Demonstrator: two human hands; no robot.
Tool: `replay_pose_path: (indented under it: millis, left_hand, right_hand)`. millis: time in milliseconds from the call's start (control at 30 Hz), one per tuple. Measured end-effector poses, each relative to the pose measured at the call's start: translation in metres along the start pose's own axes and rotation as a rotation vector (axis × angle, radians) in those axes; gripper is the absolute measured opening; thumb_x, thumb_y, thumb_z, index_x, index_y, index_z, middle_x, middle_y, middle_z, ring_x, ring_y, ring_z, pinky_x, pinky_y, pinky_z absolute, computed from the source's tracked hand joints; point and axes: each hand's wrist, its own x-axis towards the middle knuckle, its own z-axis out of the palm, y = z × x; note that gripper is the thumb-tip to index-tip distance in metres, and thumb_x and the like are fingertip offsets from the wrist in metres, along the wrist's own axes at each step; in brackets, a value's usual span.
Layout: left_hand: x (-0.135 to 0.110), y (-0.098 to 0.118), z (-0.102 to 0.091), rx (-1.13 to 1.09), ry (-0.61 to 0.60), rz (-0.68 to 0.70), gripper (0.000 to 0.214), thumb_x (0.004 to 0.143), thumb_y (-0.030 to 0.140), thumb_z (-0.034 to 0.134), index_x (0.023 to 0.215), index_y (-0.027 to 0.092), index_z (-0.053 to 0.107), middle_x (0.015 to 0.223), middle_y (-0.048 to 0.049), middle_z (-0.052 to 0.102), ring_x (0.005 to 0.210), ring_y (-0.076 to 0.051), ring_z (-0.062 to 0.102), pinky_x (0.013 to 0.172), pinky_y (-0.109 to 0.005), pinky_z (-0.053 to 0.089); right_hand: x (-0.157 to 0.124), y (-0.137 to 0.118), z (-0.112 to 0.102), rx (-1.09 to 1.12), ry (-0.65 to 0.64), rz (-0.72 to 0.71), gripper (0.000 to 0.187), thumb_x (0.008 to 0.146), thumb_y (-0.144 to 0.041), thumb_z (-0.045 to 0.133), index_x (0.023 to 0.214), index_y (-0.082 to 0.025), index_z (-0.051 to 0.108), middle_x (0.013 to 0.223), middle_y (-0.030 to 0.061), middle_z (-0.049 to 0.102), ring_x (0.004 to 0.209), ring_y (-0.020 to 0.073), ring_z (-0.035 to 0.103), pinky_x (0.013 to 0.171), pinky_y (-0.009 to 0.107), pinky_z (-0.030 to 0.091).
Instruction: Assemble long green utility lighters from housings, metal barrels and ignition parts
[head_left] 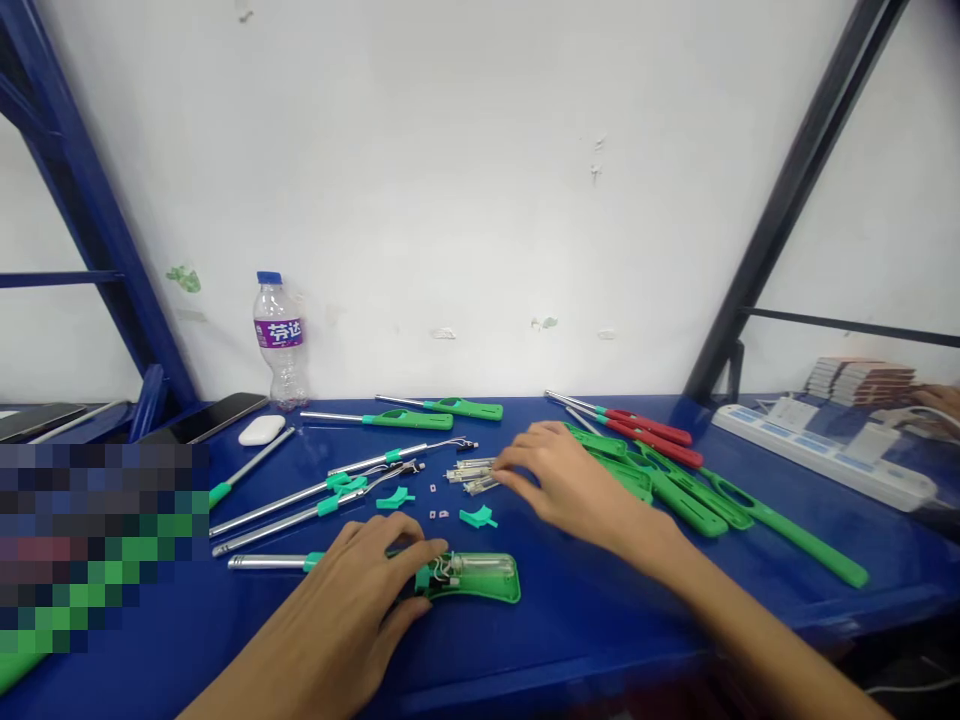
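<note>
With my left grip (367, 580) I'm clamping the lighter (484, 585) on the worktop (600, 625); beyond it, my right grip (559, 475) is touching tubes (469, 473), pinched or not I can't tell. Slackening left fingers could be letting wires (448, 566) spring out.

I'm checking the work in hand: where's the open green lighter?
The open green lighter is low in the head view, left of centre, on the table under the left hand.
</note>
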Motion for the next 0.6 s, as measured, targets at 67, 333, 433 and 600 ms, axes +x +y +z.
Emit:
replay_pose_path:
  millis: [67, 333, 433, 600]
  left_hand:
    - [-0.001, -0.004, 0.0, -0.021, 0.016, -0.007, 0.042, 0.093, 0.012, 0.07, 0.13, 0.033, 0.072, 0.126, -0.0039, 0.071, 0.104, -0.026, 0.071, 0.092, -0.041, 0.058]
    - [0.0, -0.005, 0.009, -0.044, 0.069, 0.007, 0.04, 0.086, 0.004, 0.075, 0.117, 0.03, 0.073, 0.112, 0.0002, 0.072, 0.097, -0.022, 0.066, 0.088, -0.039, 0.049]
    - [0.002, -0.002, 0.007, -0.031, 0.061, -0.001, 0.037, 0.085, 0.002, 0.077, 0.11, 0.029, 0.072, 0.109, 0.0009, 0.074, 0.101, -0.024, 0.067, 0.091, -0.041, 0.047]
    - [0.002, -0.002, 0.006, 0.008, 0.061, 0.0, 0.037, 0.087, 0.004, 0.076, 0.114, 0.03, 0.073, 0.109, 0.0002, 0.075, 0.096, -0.023, 0.067, 0.093, -0.041, 0.047]
  right_hand:
    - [0.024, 0.006, 0.004, -0.001, -0.011, -0.074, 0.022, 0.108, -0.027, 0.065, 0.092, -0.021, 0.08, 0.086, 0.005, 0.08, 0.084, 0.0236, 0.072, 0.094, 0.044, 0.045]
    - [0.013, -0.038, 0.04, 0.106, 0.04, -0.397, 0.037, 0.115, -0.032, 0.047, 0.097, -0.019, 0.077, 0.082, 0.0023, 0.076, 0.077, 0.018, 0.064, 0.096, 0.037, 0.043]
    - [0.004, -0.041, 0.046, 0.106, 0.064, -0.426, 0.044, 0.115, -0.032, 0.041, 0.093, -0.018, 0.077, 0.077, 0.003, 0.073, 0.073, 0.0181, 0.061, 0.094, 0.038, 0.043]
    - [0.013, -0.024, 0.036, 0.1, 0.123, -0.315, 0.046, 0.117, -0.031, 0.038, 0.094, -0.017, 0.076, 0.081, 0.004, 0.074, 0.076, 0.0183, 0.063, 0.097, 0.04, 0.042]
